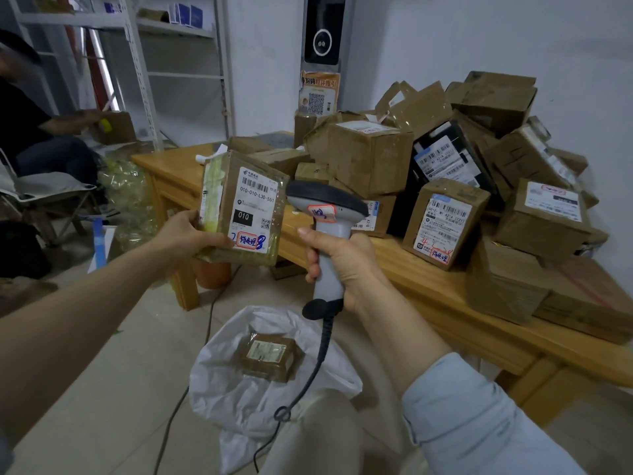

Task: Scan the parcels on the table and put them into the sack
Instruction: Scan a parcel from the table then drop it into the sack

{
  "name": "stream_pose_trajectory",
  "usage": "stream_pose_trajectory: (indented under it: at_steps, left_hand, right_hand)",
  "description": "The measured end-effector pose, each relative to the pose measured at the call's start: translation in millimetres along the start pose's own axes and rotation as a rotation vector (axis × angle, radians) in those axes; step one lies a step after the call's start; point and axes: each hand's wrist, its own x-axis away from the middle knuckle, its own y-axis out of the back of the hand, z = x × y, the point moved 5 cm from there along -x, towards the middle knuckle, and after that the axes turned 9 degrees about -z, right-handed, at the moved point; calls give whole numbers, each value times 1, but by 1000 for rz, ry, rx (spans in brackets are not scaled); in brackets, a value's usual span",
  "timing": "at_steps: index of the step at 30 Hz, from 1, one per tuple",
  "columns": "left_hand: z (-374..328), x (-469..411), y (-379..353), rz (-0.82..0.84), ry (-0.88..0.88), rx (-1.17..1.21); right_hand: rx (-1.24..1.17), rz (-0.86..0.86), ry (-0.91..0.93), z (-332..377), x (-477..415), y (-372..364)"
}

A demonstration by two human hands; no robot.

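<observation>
We log the left hand (186, 231) gripping a taped brown parcel (245, 207) by its left edge, thumb on the front face, fingers behind. The parcel is held upright in the air, just off the near-left corner of the wooden worktop (428, 286), and its white label faces us with a barcode, the print "010-010-L30-551" and a black "010" box. The right hand (346, 265) is wrapped round the grey handle of a barcode scanner (327, 207), forefinger lying across the front of the grip. The scanner's dark head sits just right of the parcel and close to its label; we cannot tell whether the two touch. A coiled black cable (308, 382) hangs from the handle base toward the floor. Below both hands a white sack (239, 406) lies open on the tiled floor, with one small taped parcel in the sack (270, 356), label up. On the worktop, right and far, we note a heap of labelled cardboard boxes (445, 166), several tilted against one another. At far left a seated person (30, 132) handles a box beside white metal shelving (137, 63).
</observation>
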Motion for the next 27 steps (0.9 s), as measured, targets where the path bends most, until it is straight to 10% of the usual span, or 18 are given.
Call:
stream_pose_trajectory:
  at_steps: [17,27]
  left_hand:
    - [184,19,-93,73,908,240]
    - [248,-40,-157,29,1013,231]
  right_hand:
    - [67,-153,-546,-142,-39,50]
    - [31,-217,-723,-195,-104,60]
